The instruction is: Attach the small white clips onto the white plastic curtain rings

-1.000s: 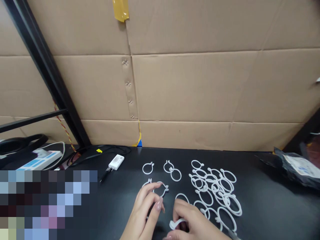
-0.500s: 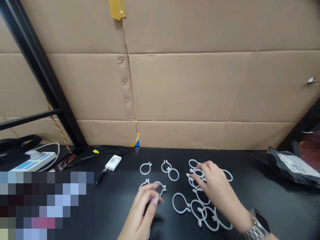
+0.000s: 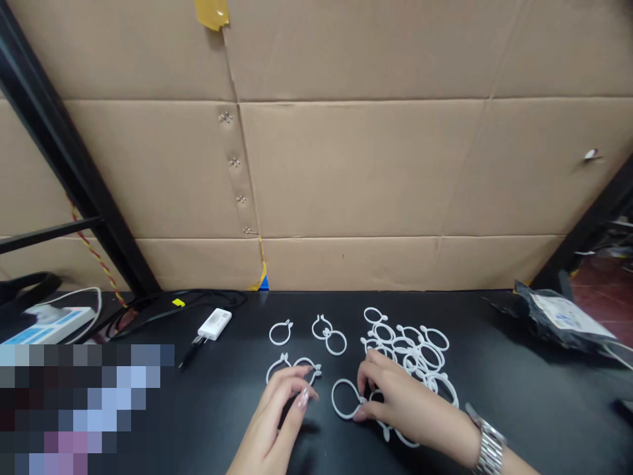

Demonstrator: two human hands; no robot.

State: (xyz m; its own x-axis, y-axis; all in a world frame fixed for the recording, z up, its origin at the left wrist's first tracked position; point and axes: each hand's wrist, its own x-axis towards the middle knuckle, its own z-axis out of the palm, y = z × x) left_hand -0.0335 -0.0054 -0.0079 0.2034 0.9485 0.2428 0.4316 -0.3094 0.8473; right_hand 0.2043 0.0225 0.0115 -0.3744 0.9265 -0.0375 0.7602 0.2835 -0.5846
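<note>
White open rings with knobbed ends lie on the black tabletop (image 3: 198, 409). My right hand (image 3: 400, 399) has its thumb and index finger closed on the knobbed ends of one large ring (image 3: 333, 399). Under and behind that hand a pile of similar rings (image 3: 430, 356) overlaps, partly hidden by my fingers and wrist. My left hand (image 3: 277, 412) hovers or rests with fingers loosely apart over a pair of rings (image 3: 270, 369), whose near parts it hides. Beyond it are a single ring (image 3: 271, 334) and two overlapping rings (image 3: 336, 354).
A white charger plug (image 3: 215, 324), black cables (image 3: 198, 293) and a white power strip (image 3: 64, 323) lie to the left. At the right is a black plastic bag (image 3: 539, 320) with a label. A cardboard wall (image 3: 366, 171) stands behind, between black metal posts (image 3: 99, 191).
My right hand has moved from the far part of the pile nearer to me, onto the large ring. More rings now lie in the pile's far part. My left hand keeps its pose.
</note>
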